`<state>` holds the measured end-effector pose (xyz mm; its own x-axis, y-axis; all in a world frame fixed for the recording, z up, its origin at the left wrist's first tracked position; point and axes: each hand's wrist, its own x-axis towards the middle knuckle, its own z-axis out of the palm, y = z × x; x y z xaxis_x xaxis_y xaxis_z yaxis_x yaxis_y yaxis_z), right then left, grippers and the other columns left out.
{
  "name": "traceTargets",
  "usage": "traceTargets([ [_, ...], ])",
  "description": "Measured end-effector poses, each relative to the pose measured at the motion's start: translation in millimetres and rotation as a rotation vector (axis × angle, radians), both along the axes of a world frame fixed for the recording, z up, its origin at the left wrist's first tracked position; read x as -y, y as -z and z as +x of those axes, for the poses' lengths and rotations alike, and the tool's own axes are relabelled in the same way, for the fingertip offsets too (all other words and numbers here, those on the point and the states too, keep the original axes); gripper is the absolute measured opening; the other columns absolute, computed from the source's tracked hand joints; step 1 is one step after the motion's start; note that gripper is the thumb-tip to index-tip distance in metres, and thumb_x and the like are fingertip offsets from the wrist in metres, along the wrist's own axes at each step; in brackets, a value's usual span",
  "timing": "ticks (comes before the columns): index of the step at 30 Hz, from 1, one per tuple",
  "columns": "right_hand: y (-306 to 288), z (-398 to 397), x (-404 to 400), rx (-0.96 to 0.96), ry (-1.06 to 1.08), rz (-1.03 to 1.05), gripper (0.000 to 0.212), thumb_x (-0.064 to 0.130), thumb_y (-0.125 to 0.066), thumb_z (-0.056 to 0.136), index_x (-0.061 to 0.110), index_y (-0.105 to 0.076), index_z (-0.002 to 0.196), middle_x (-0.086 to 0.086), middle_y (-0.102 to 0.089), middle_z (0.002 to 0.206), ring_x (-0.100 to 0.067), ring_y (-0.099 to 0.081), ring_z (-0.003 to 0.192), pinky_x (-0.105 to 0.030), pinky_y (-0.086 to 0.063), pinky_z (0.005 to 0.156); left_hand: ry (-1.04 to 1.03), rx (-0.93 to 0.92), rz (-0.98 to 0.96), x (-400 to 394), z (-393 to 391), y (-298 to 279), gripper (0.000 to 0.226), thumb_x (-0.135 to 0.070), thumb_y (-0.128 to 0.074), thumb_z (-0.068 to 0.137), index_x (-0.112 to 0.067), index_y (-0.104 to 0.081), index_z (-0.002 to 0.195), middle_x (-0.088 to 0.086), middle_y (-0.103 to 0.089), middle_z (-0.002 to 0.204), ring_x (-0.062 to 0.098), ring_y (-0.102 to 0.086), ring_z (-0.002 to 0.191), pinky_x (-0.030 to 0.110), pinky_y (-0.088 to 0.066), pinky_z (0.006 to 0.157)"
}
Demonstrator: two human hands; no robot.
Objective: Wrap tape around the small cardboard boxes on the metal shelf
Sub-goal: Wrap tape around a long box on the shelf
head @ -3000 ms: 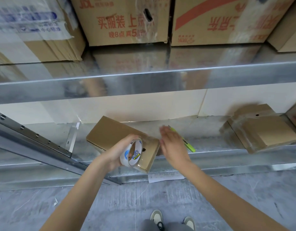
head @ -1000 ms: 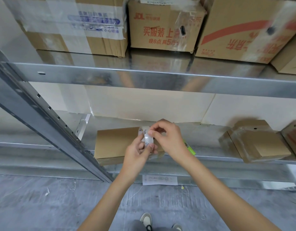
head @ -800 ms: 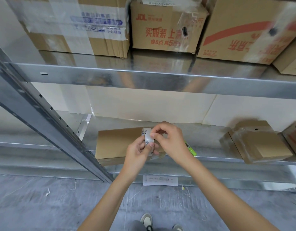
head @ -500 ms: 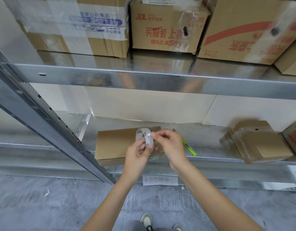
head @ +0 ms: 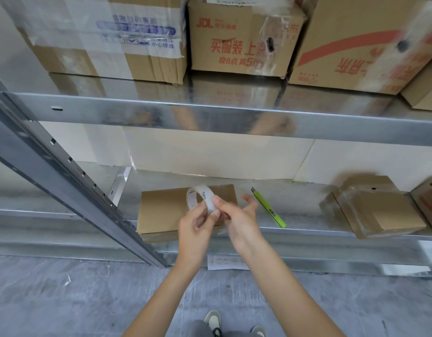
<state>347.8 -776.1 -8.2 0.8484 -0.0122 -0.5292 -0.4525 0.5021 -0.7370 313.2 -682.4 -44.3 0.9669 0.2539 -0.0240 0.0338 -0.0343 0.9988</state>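
While the left hand [head: 195, 227] grips the tape roll [head: 200, 200] from below, fingers curled round its lower rim, the right hand [head: 236, 215] pinches the roll's right edge between thumb and index finger, other fingers spread loosely out to the right. Roll is whitish, translucent, held upright in front of and just above the small cardboard box [head: 166, 210], hole facing the camera. Cannot tell whether a tape end is lifted off the roll. Box lies flat on the lower metal shelf [head: 307, 233], front edge at the shelf lip, left corner behind the slanted shelf post [head: 64, 176]. Green utility knife [head: 269, 207] lies on the shelf just right of the box, near the right hand, not touched. Further right, well apart, 1 taped cardboard box [head: 377, 210] sits tilted, wrapped in clear tape, with another box [head: 431, 200] partly cut off at the frame edge. Upper shelf [head: 210, 115] carries 3 large printed cartons [head: 244, 37] side by side. Paper label [head: 227, 262] is stuck on the shelf's front rail below the hands. Grey floor [head: 64, 300] below, shoes [head: 212, 321] visible at the bottom.
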Motion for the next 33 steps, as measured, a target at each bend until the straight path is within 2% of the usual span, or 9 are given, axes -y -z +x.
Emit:
traceTargets([
  [2, 0.8, 0.8, 6.4, 0.007, -0.079, -0.012, 0.056, 0.000, -0.071, 0.083, 0.012, -0.041, 0.128, -0.024, -0.060, 0.111, -0.022, -0.061, 0.080, -0.030, -0.052, 0.079, 0.014, 0.013, 0.032, -1.4, 1.2, -1.1, 0.012, -0.008, -0.067, 0.090, -0.019, -0.073, 0.090, 0.007, -0.063, 0.093, 0.034, -0.062, 0.093, 0.048, -0.052, 0.086],
  [5, 0.4, -2.9, 10.9, 0.127, -0.180, -0.290, 0.011, 0.009, -0.067, 0.088, 0.004, -0.069, 0.098, -0.014, -0.070, 0.090, -0.019, -0.062, 0.079, -0.030, -0.051, 0.077, 0.047, 0.007, 0.067, -2.6, 6.8, -3.5, 0.017, -0.005, -0.071, 0.086, -0.021, -0.072, 0.091, 0.000, -0.046, 0.098, 0.023, -0.054, 0.091, 0.042, -0.051, 0.085],
  [8, -2.1, -2.1, 18.9, 0.143, -0.162, -0.256, 0.008, 0.007, -0.064, 0.090, 0.005, -0.070, 0.086, 0.002, -0.071, 0.071, -0.007, -0.064, 0.065, -0.019, -0.052, 0.067, 0.101, 0.058, 0.230, -3.1, 11.6, -4.4, 0.014, -0.010, -0.075, 0.084, -0.016, -0.073, 0.097, -0.007, -0.040, 0.096, 0.005, -0.046, 0.087, 0.018, -0.044, 0.081],
  [12, -3.5, 14.8, 51.5, 0.142, -0.056, -0.269, 0.007, 0.006, -0.063, 0.090, 0.006, -0.068, 0.086, -0.008, -0.070, 0.080, -0.016, -0.062, 0.072, -0.026, -0.050, 0.074, 0.175, 0.126, 0.449, -8.6, 15.6, -9.4, 0.058, -0.038, -0.072, 0.083, -0.020, -0.056, 0.136, -0.017, -0.041, 0.111, -0.012, -0.038, 0.110, 0.001, -0.027, 0.097],
  [17, 29.7, 48.1, 128.1, 0.229, -0.014, -1.174, 0.011, 0.010, -0.067, 0.088, -0.001, -0.069, 0.087, -0.017, -0.070, 0.087, -0.028, -0.062, 0.081, -0.033, -0.043, 0.074, 0.246, 0.047, 1.131, -36.7, 24.0, 8.0, 0.079, -0.072, -0.022, 0.092, -0.022, -0.030, 0.152, 0.000, -0.026, 0.158, 0.022, -0.017, 0.147, 0.042, -0.018, 0.121],
  [21, 77.8, 59.6, 168.9, 0.113, -0.238, -1.548, 0.014, 0.010, -0.060, 0.090, 0.000, -0.066, 0.081, -0.021, -0.068, 0.088, -0.039, -0.062, 0.088, -0.039, -0.046, 0.071, 0.399, -0.183, 1.364, -55.1, 33.5, 38.5, 0.090, -0.078, 0.004, 0.082, -0.027, 0.004, 0.156, 0.002, 0.013, 0.164, 0.024, 0.015, 0.151, 0.048, 0.006, 0.121],
  [26, 103.1, 67.3, 173.8, 0.023, -0.548, -1.807, 0.018, 0.017, -0.053, 0.093, 0.001, -0.061, 0.093, -0.020, -0.062, 0.105, -0.036, -0.057, 0.099, -0.037, -0.045, 0.079, 0.444, -0.076, 1.404, -78.4, 38.4, 57.5, 0.085, -0.068, 0.002, 0.093, -0.012, -0.006, 0.156, 0.001, -0.001, 0.164, 0.015, 0.009, 0.150, 0.036, 0.006, 0.122],
  [29, 94.8, 71.0, 154.1, 0.122, -0.485, -1.881, 0.039, 0.028, -0.061, 0.091, -0.002, -0.057, 0.116, -0.021, -0.056, 0.122, -0.036, -0.050, 0.114, -0.040, -0.036, 0.097, 0.400, -0.043, 1.399, -75.5, 38.7, 57.2, 0.074, -0.055, -0.005, 0.099, -0.008, -0.020, 0.154, 0.005, -0.016, 0.162, 0.017, -0.004, 0.151, 0.036, -0.003, 0.123],
  [33, 69.3, 79.3, 72.4, 0.524, -0.563, -1.555, 0.054, 0.035, -0.030, 0.105, 0.004, -0.029, 0.149, -0.009, -0.024, 0.159, -0.021, -0.019, 0.147, -0.033, -0.010, 0.120, 0.385, -0.039, 1.421, -73.6, 35.5, 54.9, 0.067, -0.042, -0.008, 0.099, -0.006, -0.024, 0.153, 0.007, -0.020, 0.162, 0.018, -0.008, 0.150, 0.036, -0.005, 0.123],
])
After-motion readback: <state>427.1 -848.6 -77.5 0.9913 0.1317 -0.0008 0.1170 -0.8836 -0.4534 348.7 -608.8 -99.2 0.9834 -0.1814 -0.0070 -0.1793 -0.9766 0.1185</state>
